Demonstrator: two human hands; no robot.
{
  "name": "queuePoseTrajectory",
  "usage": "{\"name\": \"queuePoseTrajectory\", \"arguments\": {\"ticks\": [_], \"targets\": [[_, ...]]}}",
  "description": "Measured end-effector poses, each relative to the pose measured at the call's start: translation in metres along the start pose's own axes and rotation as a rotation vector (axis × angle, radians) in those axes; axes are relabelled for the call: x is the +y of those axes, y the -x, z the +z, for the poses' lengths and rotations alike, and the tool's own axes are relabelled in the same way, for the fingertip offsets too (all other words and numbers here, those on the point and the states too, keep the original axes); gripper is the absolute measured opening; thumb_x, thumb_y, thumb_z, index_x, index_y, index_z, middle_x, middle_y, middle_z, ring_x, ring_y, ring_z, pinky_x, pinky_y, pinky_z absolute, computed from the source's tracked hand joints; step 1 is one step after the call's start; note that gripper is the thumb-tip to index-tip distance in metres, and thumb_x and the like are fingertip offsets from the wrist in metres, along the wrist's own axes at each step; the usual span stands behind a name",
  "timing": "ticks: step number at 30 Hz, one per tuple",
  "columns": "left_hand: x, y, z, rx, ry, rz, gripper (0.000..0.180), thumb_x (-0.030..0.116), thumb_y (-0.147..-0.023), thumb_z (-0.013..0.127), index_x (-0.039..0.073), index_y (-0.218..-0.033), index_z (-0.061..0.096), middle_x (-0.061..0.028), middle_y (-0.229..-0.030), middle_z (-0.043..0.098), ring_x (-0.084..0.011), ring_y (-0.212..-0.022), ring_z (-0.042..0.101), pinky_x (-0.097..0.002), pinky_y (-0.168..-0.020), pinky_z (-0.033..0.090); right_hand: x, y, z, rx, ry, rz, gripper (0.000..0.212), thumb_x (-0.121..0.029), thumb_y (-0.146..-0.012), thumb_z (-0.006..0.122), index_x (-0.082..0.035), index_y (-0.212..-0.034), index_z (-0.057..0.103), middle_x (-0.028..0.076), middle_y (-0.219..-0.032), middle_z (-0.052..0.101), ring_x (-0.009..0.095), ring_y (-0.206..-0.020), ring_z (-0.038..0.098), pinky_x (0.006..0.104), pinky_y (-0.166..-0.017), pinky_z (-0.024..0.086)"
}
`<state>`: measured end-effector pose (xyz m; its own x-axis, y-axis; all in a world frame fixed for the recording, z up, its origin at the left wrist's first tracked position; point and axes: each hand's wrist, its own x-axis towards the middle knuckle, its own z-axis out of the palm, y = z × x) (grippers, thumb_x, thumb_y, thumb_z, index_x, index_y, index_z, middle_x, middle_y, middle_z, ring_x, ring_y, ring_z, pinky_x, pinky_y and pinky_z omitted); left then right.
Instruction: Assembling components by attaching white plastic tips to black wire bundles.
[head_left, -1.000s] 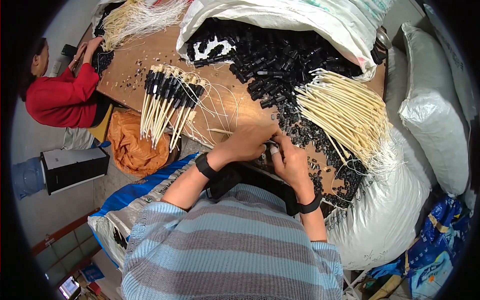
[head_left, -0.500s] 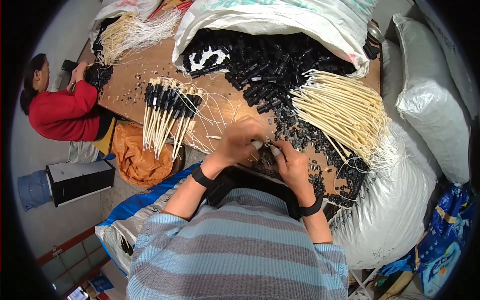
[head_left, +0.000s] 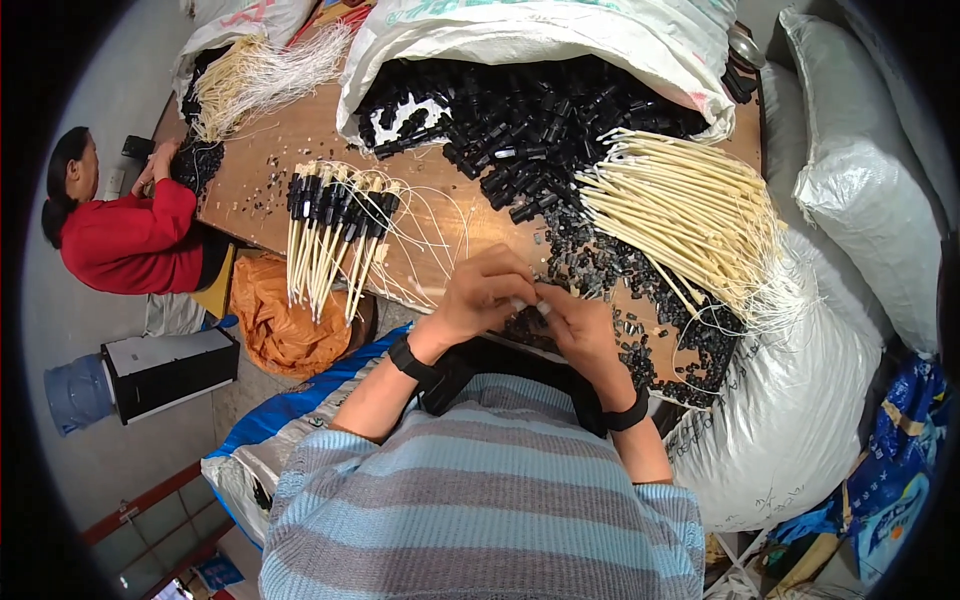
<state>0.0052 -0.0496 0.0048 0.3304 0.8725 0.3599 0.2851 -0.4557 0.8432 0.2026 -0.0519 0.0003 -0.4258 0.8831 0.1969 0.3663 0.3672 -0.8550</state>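
Note:
My left hand [head_left: 482, 294] and my right hand [head_left: 580, 328] meet fingertip to fingertip over the near edge of the wooden table. Both are closed in a pinch, with white wrapping on some fingertips. Whatever lies between them is too small and covered to make out. Just beyond my right hand spreads a heap of small black clips [head_left: 590, 265]. To the left of my left hand lies a bunch of cream sleeved cords with black fittings [head_left: 338, 215], their thin white strings looped toward me. A thick bundle of cream tubes [head_left: 680, 215] lies to the right.
An open white woven sack [head_left: 440, 45] spills black plastic fittings [head_left: 530, 120] at the back. Full white sacks [head_left: 860, 190] stand along the right. A person in red [head_left: 135, 235] sits at the far left near another cord bundle [head_left: 235, 85]. An orange bag [head_left: 285, 320] sits below the table.
My left hand, blurred before, is now steadier, and its fingers have closed in against those of my right hand. The view has shifted slightly. The person in red has moved their hands a little.

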Motion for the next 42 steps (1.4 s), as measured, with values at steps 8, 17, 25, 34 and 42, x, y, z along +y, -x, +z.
{"name": "queuePoseTrajectory", "arguments": {"ticks": [8,17,25,34,42], "targets": [[-0.041,-0.014,0.008,-0.171,-0.319,0.052,0.032,-0.004,-0.061,0.07,0.009,-0.091,0.069,-0.0038,-0.097,0.067,-0.0248,-0.093,0.062,-0.0336,-0.079,0.05,0.01,0.016,0.002,-0.003,0.094,0.232,0.014,-0.017,-0.089,0.061,-0.008,-0.096,0.069,0.018,-0.066,0.063,0.035,-0.06,0.064,0.0421,-0.054,0.049],[-0.013,-0.005,-0.005,-0.214,-0.186,-0.178,0.039,-0.003,-0.061,0.069,0.009,-0.099,0.066,-0.0047,-0.097,0.065,-0.0269,-0.095,0.059,-0.0364,-0.086,0.046,0.018,0.015,0.002,-0.028,0.134,0.285,0.019,-0.021,-0.09,0.059,-0.005,-0.095,0.069,0.019,-0.068,0.064,0.037,-0.063,0.064,0.0434,-0.057,0.05],[-0.026,0.021,0.027,-0.125,-0.16,-0.162,0.025,-0.002,-0.063,0.066,0.009,-0.085,0.064,-0.0034,-0.085,0.063,-0.0251,-0.087,0.058,-0.0349,-0.08,0.045,0.011,0.011,0.004,-0.045,0.127,0.304,0.019,-0.02,-0.09,0.059,-0.005,-0.094,0.069,0.019,-0.069,0.065,0.036,-0.064,0.065,0.0414,-0.059,0.05],[-0.02,-0.019,0.027,-0.039,-0.323,0.101,0.033,-0.001,-0.065,0.067,0.011,-0.096,0.068,-0.0038,-0.103,0.067,-0.025,-0.1,0.061,-0.0364,-0.083,0.049,0.008,0.016,-0.003,-0.06,0.057,0.311,0.017,-0.011,-0.086,0.063,-0.001,-0.099,0.069,0.007,-0.057,0.052,0.01,-0.05,0.046,0.0283,-0.049,0.038],[-0.053,-0.008,-0.03,-0.101,-0.357,-0.034,0.036,-0.007,-0.069,0.066,0.012,-0.099,0.071,-0.0076,-0.117,0.065,-0.0253,-0.108,0.06,-0.0351,-0.092,0.05,0.023,0.023,-0.02,0.124,-0.295,0.562,0.01,-0.008,-0.089,0.063,0.0,-0.092,0.069,-0.009,-0.058,0.045,0.0,-0.054,0.036,0.0206,-0.05,0.029]]}}
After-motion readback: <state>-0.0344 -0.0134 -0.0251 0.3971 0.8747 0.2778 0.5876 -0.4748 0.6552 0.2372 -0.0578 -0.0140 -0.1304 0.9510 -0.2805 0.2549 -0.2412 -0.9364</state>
